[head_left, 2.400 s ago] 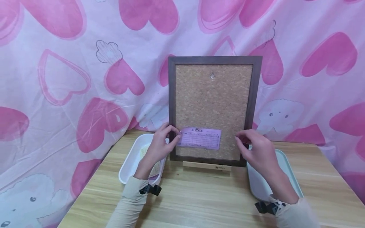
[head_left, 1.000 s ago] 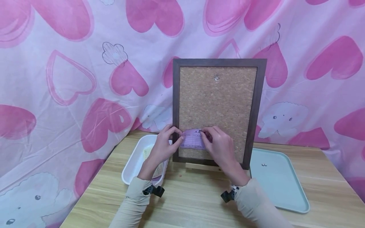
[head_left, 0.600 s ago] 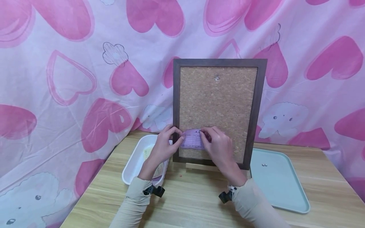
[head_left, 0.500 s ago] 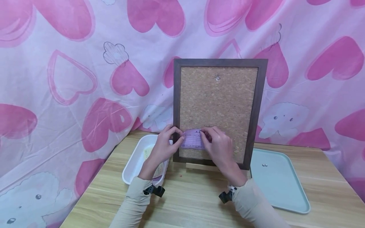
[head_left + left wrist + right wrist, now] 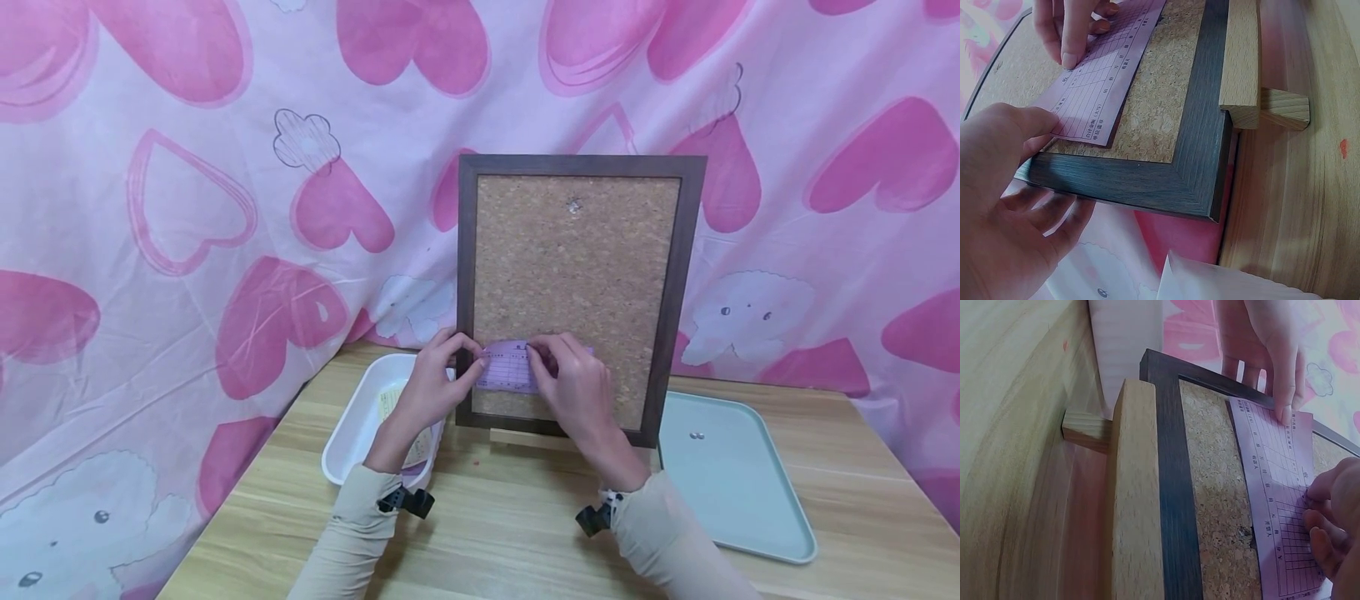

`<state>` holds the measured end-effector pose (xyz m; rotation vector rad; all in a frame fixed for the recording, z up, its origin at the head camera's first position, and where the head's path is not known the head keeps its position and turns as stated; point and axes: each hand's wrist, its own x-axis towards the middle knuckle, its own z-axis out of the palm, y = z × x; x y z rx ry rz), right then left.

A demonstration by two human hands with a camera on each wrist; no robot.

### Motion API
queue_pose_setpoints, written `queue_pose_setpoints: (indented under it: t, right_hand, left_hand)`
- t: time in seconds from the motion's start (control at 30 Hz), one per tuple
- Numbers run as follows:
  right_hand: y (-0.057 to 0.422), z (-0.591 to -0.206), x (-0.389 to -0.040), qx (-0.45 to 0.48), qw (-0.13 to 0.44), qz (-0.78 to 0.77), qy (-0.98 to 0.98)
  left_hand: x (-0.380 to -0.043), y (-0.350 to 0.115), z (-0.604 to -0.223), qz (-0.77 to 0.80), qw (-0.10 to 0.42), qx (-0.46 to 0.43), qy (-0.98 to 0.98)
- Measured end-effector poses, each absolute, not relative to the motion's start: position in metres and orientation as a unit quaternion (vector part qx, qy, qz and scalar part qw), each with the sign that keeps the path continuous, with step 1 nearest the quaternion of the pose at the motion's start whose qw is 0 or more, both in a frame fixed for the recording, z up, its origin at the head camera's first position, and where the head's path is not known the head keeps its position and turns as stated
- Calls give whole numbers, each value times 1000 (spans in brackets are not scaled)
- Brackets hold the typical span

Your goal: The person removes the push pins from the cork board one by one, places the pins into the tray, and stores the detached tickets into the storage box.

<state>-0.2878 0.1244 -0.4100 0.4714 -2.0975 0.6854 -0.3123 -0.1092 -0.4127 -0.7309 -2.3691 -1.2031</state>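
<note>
A purple printed form slip (image 5: 506, 372) lies against the lower part of a cork board (image 5: 577, 275) in a dark wood frame. My left hand (image 5: 433, 379) holds the slip's left end between thumb and index finger; in the left wrist view its other fingers reach behind the frame edge. My right hand (image 5: 579, 385) is at the slip's top edge, thumb and index finger together on a small dark pin (image 5: 527, 346), mostly hidden by the fingertips. Its hand covers the slip's right part in the head view. The right wrist view shows the slip's printed grid (image 5: 1275, 469).
A white tray (image 5: 335, 446) with yellow and purple slips stands left of the board. To the right lies a pale green tray (image 5: 738, 492) with small silver bits (image 5: 697, 436). A wooden stand (image 5: 1244, 62) supports the board. A silvery cluster (image 5: 574, 205) sits high on the cork.
Since the earliest frame my right hand has moved left from the board's right edge to the slip's top edge. The left hand stays at the slip's left end; recent frames look nearly alike.
</note>
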Motion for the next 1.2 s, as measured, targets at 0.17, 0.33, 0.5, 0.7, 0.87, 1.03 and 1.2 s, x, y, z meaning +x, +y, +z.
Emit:
queue_pose_setpoints:
  t: [0.17,0.33,0.5,0.7,0.87,1.03,1.2]
  right_hand:
    - [126,-411,-289,194,432,276,-836]
    - [127,-415,-290,207,444,279,-826]
    - [128,-417,-290,214,453,280,-819]
    - [129,-418,-291,220,448,274,-822]
    - [127,-417,-291,218,440,264,-830]
    - [126,-415,-289,205,430,245,-844]
    - [125,-414,-287,197,411,238,-858]
  left_hand:
    - [-313,-109,-413,-430,194,-262,-842]
    - [-313,-109,-413,-425,201,-264,-842]
    - [-313,-109,-413,-419,216,-272,-839]
    - [-313,-109,-413,-423,212,-271,-838]
    - [-312,-109,-413,-423,214,-271,-837]
    - [-313,-109,-412,-420,219,-272,-838]
    - [-312,-109,-412,-421,208,-266,-842]
